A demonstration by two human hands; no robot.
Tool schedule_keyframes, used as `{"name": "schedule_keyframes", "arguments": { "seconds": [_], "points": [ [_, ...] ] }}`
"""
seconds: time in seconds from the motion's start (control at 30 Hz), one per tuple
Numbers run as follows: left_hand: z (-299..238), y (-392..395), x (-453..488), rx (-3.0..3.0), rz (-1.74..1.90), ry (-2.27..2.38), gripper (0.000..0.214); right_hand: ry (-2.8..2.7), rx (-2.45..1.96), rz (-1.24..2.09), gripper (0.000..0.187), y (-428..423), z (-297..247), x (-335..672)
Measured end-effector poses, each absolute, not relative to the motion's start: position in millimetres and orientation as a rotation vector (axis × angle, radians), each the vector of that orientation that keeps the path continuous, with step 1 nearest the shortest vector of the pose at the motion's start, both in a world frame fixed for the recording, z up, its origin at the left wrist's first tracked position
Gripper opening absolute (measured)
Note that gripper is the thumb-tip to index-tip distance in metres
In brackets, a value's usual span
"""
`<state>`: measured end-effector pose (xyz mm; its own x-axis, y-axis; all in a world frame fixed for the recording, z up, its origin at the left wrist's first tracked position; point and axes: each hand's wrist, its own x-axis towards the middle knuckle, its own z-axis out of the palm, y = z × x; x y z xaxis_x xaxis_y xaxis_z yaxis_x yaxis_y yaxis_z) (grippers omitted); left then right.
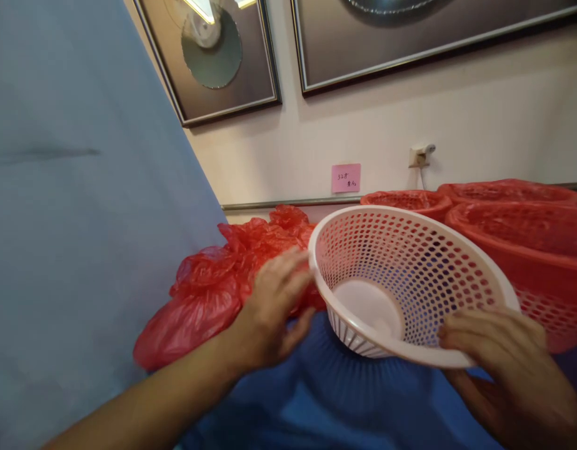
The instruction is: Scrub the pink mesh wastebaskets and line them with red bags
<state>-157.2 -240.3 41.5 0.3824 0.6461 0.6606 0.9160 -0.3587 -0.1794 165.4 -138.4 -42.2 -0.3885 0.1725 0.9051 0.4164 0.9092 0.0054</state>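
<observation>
A pale pink perforated plastic basket is tilted above a blue cloth-covered surface. My right hand grips its near rim, fingers curled over the edge into the bowl. My left hand is blurred by motion, fingers spread, at the basket's left rim and over a heap of red plastic bags. I cannot tell whether the left fingers touch the rim.
Several baskets lined with red plastic stand at the right and back. A blue panel fills the left. On the wall behind are a pink note, a socket and framed pictures.
</observation>
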Motion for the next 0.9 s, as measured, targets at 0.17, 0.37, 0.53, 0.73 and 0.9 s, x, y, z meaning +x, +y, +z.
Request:
{"name": "schedule_keyframes", "arguments": {
  "seconds": [0.17, 0.37, 0.53, 0.73, 0.9],
  "points": [
    [61, -260, -75, -2.295, -0.443, -1.073, 0.046, -2.036, -0.311, -0.322, 0.006, -144, 18, 143],
    [93, -257, -84, -1.991, -0.675, -1.373, 0.014, -1.708, -0.207, -0.384, 0.026, -134, 51, 130],
    [88, -282, -98, -1.300, -1.456, -1.631, 0.021, -1.515, -0.590, 0.085, 0.036, -82, -28, 116],
    [46, -305, -89, -0.958, -2.022, -1.718, 0.039, -2.019, -1.199, 0.591, 0.056, -64, -126, 39],
    [-1, -310, -86, -0.994, -2.195, -1.767, 0.053, -2.191, -1.315, 0.703, 0.097, -73, -153, -8]
  ]
}}
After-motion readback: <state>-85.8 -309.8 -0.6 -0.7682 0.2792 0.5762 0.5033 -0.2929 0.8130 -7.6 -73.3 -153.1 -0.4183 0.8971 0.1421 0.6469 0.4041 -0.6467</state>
